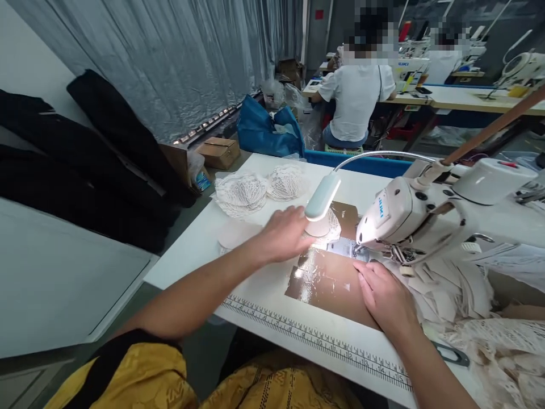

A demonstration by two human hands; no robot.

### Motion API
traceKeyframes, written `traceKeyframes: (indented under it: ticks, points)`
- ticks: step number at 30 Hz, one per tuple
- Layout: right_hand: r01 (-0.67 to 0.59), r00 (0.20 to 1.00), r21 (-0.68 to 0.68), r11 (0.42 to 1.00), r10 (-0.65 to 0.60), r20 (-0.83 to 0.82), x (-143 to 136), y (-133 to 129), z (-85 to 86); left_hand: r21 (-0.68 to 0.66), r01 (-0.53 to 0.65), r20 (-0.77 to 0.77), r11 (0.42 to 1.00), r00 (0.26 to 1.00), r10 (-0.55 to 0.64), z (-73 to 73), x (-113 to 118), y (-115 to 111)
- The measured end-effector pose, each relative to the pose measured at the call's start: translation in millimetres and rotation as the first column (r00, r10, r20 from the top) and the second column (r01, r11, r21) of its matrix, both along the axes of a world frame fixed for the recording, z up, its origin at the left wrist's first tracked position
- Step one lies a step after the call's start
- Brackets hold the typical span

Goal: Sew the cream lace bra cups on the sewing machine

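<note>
The piece in work, a lace cup (331,226), lies just beyond the fingertips of the left hand (289,233), under the lamp (324,196) and just short of the sewing machine (395,213). The left hand is spread, palm down, its thumb and fingers at the near edge of the cup; whether it pinches the cloth or only steadies it, I cannot tell. The right hand (385,292) rests on the brown cardboard (327,278), fingers close together and fingertips just beside the metal plate (340,247) below the needle area. No cloth shows in it, though a thread or small edge between the fingers could be hidden.

The step in hand looks like placing or guiding the cup at the machine, rather than fetching or stacking. It is not clear whether any of its edge is under the needle. A move from here would call for light, flat control by the left hand, keeping the lace smooth, and for right fingertips clear of the needle.

Beyond the left hand, two stacks of lace cups (240,196) (287,183) sit on the white surface (183,264); a plain pale cup (237,233) lies beside the left forearm. To the right of the right hand is a loose heap of pale fabric (451,289), with a pair of snips (453,355) nearer the body.
</note>
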State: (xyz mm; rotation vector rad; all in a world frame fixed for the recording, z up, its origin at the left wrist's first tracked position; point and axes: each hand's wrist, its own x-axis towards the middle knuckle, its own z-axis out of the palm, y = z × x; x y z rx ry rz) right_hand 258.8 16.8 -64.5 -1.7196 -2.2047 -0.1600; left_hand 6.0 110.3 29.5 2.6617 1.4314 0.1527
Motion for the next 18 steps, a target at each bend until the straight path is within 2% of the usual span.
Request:
traceKeyframes:
  ticks: [2, 3, 5, 6, 7, 8, 9, 10, 12, 14, 15, 16, 18]
  points:
    - [-0.004, 1.000, -0.002, 1.000, 0.004, 0.004, 1, -1, 0.4, 0.014, -0.203, -0.101, 0.979, 0.974, 0.204, 9.9, -35, -3]
    - [-0.005, 1.000, -0.002, 1.000, 0.005, 0.005, 1, -1, 0.6, 0.044, -0.359, -0.155, 0.932, 0.919, 0.361, 9.6, -55, -5]
    - [-0.005, 1.000, 0.004, 1.000, 0.005, 0.007, 1, -1, 0.7, 0.027, -0.615, -0.259, 0.788, 0.757, 0.600, -0.2, -95, -9]
    - [-0.005, 1.000, 0.007, 1.000, 0.005, 0.006, 1, -1, 0.6, -0.012, -0.664, -0.274, 0.748, 0.721, 0.636, -8.4, -113, -12]
    - [-0.004, 1.000, 0.009, 1.000, 0.004, 0.003, 0, -1, 0.5, -0.033, -0.658, -0.228, 0.752, 0.738, 0.636, -17.3, -129, -17]
    - [-0.003, 1.000, 0.009, 1.000, 0.003, -0.002, 0, -2, 0.5, -0.045, -0.634, -0.134, 0.772, 0.769, 0.625, -26.1, -140, -24]
    - [0.002, 1.000, 0.006, 1.000, -0.002, -0.009, 0, -2, 0.6, -0.117, -0.595, -0.015, 0.795, 0.801, 0.598, -33.6, -147, -31]
    - [0.008, 1.000, -0.003, 1.000, -0.008, -0.016, -1, -2, 1.0, -0.228, -0.552, 0.139, 0.802, 0.797, 0.588, -39.3, -150, -39]
    - [0.021, 0.999, -0.033, 0.999, -0.022, -0.034, -1, -2, 2.2, -0.503, -0.366, 0.423, 0.783, 0.686, 0.592, -43.8, -141, -54]
    - [0.027, 0.998, -0.068, 0.997, -0.032, -0.061, -2, -2, 4.0, -0.695, -0.065, 0.575, 0.716, 0.547, 0.608, -40.5, -118, -63]
    - [0.027, 0.996, -0.079, 0.996, -0.033, -0.082, -2, -2, 5.2, -0.737, 0.086, 0.606, 0.670, 0.522, 0.600, -37.4, -103, -64]
    - [0.024, 0.993, -0.084, 0.996, -0.033, -0.114, -2, -2, 6.6, -0.755, 0.213, 0.625, 0.621, 0.522, 0.581, -34.3, -86, -63]
    - [0.013, 0.976, -0.072, 0.997, -0.029, -0.214, -2, -3, 10.3, -0.757, 0.371, 0.640, 0.538, 0.590, 0.493, -30.3, -51, -57]
